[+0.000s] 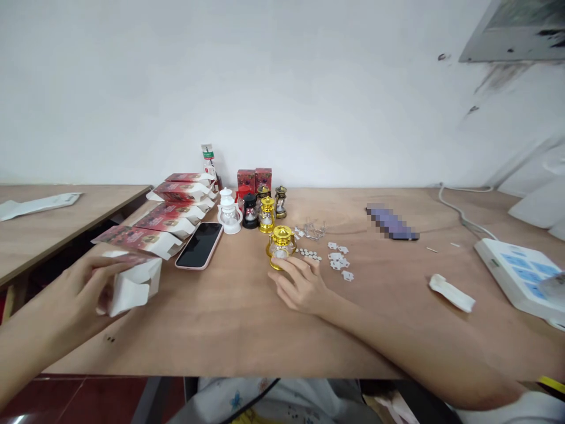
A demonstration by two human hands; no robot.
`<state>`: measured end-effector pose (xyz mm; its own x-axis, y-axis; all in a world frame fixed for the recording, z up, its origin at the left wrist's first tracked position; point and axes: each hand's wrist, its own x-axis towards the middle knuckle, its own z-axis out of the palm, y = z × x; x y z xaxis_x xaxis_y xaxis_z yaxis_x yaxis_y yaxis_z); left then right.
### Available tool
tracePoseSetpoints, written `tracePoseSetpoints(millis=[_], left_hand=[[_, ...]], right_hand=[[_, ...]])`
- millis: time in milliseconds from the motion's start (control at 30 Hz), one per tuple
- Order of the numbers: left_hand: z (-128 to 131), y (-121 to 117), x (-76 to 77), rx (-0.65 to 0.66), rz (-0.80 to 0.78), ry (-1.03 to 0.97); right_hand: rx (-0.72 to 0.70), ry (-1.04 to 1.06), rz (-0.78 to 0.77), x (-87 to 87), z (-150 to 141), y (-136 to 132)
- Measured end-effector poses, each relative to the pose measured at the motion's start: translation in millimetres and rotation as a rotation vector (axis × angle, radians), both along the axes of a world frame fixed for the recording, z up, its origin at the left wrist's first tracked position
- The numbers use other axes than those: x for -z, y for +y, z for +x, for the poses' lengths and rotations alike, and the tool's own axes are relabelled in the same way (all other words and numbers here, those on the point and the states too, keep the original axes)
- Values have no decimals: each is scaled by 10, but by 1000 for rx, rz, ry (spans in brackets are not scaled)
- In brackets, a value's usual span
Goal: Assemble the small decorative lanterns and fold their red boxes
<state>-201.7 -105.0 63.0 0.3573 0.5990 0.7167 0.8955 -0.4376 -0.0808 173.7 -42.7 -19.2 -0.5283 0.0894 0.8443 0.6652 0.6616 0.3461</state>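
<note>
My left hand (90, 282) grips a red and white cardboard box (136, 285), its white end flaps standing open toward the middle of the table. The fingers of my right hand (302, 282) are bent against the lower front of a small gold lantern (282, 238), which stands upright; part of its base is hidden by them. Behind it are more miniature lanterns: a white one (229, 215), a black one (250, 212), another gold one (267, 215) and a bronze one (281, 201). A red one is partly covered.
Flat-lying red boxes (161, 218) with open flaps line the left side. A phone (200, 246) lies beside them. White tags (339, 259), small round discs (309, 254) and wire pieces (314, 229) lie right of the lantern. A white device (521, 274) sits far right.
</note>
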Motion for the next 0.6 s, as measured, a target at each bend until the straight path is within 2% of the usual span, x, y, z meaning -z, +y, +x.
tracePoseSetpoints(millis=[67, 100, 133, 167, 233, 267, 300, 367, 467, 600], left_hand=[[251, -34, -95, 45, 168, -9], [387, -29, -131, 63, 199, 3], [530, -5, -154, 86, 215, 19], [676, 37, -162, 114, 158, 72], [970, 165, -129, 246, 108, 131], [1112, 239, -91, 281, 188, 71], [1245, 314, -45, 260, 231, 67], [1467, 445, 56, 261, 408, 126], [1654, 553, 169, 266, 575, 226], [1679, 553, 254, 283, 569, 311]], right_hand=[[-42, 2, 9, -6, 2, -18], [-60, 4, 13, -10, 0, -28], [-77, 4, 14, -12, -2, -38], [-91, 4, 9, -14, -5, -46], [-111, 8, -17, -17, -14, -55], [-120, 12, -33, -18, -17, -55], [-124, 15, -49, -20, -20, -53], [-122, 34, -78, -25, -23, -46], [-146, 67, -114, -30, -27, -42], [-222, 85, -237, -7, -47, -59]])
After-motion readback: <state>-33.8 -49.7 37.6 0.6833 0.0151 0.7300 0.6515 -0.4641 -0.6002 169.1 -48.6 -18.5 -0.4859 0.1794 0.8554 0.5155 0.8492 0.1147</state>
